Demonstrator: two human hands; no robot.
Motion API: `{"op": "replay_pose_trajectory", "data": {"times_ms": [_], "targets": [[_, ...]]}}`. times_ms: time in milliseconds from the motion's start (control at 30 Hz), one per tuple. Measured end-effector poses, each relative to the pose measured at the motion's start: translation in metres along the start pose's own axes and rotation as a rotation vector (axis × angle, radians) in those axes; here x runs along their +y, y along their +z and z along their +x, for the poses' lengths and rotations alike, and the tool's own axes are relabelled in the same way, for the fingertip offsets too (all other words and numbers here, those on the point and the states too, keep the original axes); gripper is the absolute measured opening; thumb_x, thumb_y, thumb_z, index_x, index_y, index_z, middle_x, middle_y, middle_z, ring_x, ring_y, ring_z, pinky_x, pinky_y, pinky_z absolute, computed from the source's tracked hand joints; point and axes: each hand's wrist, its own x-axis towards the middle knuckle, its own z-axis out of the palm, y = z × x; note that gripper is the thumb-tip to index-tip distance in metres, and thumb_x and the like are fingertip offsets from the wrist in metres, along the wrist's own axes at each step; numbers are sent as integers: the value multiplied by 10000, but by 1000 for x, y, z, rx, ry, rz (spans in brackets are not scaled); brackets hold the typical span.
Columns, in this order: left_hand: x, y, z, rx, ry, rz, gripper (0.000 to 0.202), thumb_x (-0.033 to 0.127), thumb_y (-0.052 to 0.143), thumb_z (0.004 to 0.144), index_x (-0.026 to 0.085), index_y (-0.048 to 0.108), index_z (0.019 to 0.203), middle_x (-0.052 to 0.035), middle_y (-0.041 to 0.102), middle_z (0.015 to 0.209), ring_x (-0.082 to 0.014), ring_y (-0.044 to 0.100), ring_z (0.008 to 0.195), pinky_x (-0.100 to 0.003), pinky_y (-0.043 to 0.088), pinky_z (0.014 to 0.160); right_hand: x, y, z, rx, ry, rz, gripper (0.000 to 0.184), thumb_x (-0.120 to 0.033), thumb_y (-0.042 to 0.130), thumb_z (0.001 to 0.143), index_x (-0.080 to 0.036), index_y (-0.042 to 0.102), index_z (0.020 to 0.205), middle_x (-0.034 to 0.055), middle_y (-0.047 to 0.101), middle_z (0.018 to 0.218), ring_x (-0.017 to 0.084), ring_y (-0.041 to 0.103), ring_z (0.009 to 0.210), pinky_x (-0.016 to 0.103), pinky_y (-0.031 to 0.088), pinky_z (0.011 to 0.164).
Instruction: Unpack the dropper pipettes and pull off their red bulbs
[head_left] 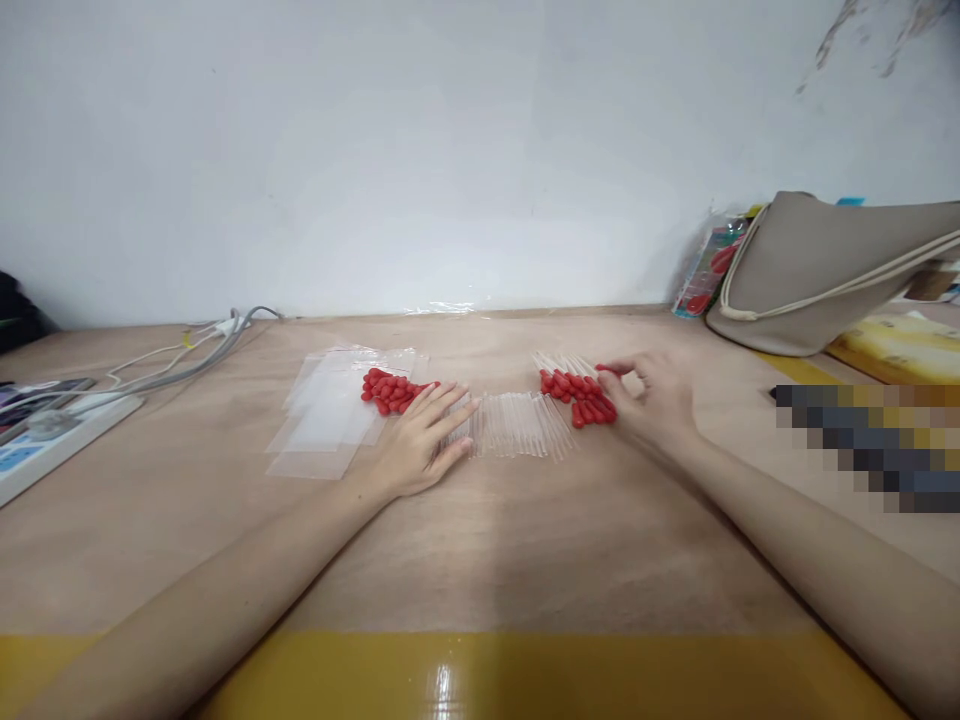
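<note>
My left hand [420, 440] lies flat, fingers stretched out and spread, over the left end of a row of thin clear tubes [517, 425]. Beside its fingertips is a heap of loose red rubber bulbs [390, 391], resting on clear plastic bags [319, 425]. To the right, a bunch of droppers [574, 384] lies with red bulbs toward me and clear tubes pointing away; a few more red bulbs lie just in front. My right hand [654, 400] is at the right edge of this bunch, thumb and fingers pinched at a red bulb [603, 369]. The fingertips are partly hidden.
A white power strip [71, 440] with cables and a phone sits at the left. A grey drawstring bag [810, 270] and a colourful package [709, 265] lean by the wall at the right. Yellow tape [375, 675] runs along the table's front edge.
</note>
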Motion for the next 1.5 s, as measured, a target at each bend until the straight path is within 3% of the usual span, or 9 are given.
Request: {"op": "replay_pose_trajectory", "data": {"times_ms": [133,300,533,700,900,1133,1300,1400,1500], "targets": [[14,1,6,127,39,129,427,243,492,861,183,445,1281,-116,468,1320,-256,350,1281,-483,304,1045,-45,6,-17,-103,-335,76,119,-275,556,801,-199,647,786,32,646,792,178,528,776,332,357,751],[26,4,9,119,148,207,327,242,512,861,160,537,1177,-94,567,1220,-247,453,1208,-472,343,1032,-76,15,-33,-175,-467,133,103,-249,553,817,-192,637,798,18,638,760,155,497,736,314,318,699],[27,12,9,166,183,197,158,185,508,865,125,624,954,-73,682,1007,-196,605,1024,-369,487,929,-80,20,-36,-198,-494,153,121,-264,545,823,-186,634,802,24,642,767,155,496,745,315,322,699],[30,11,9,194,227,207,153,189,533,853,112,615,955,-81,685,994,-188,627,978,-348,511,900,-83,24,-37,-178,-566,131,224,-329,562,820,-182,626,976,46,681,889,187,556,860,353,373,783],[31,9,9,156,252,182,138,173,497,868,117,618,905,-76,688,981,-175,623,987,-347,489,935,-83,26,-38,-143,-707,217,148,-192,538,830,-158,631,939,43,696,864,173,611,865,295,486,761],[31,9,7,149,265,127,134,149,504,855,110,610,927,-81,684,991,-177,616,1000,-336,489,936,-75,24,-42,-176,-775,205,179,-157,523,830,-143,607,988,56,690,912,152,641,798,274,531,726],[13,0,-5,163,121,105,141,157,491,858,128,609,929,-74,679,964,-175,630,937,-355,503,895,-53,15,-37,-132,-695,228,223,-105,538,806,-164,608,1009,55,685,906,153,629,840,275,521,737],[3,-1,-11,126,-4,131,149,192,485,864,151,619,915,-73,647,935,-155,621,797,-315,532,735,-38,8,-28,-78,-540,235,201,-170,576,797,-195,633,988,52,661,865,151,604,777,290,503,691],[0,7,-9,165,-90,104,211,178,447,870,147,599,1014,-80,563,896,-129,560,727,-251,504,610,-21,3,-16,-84,-312,205,205,-253,532,831,-202,642,996,55,608,810,138,565,696,277,476,616]]}}
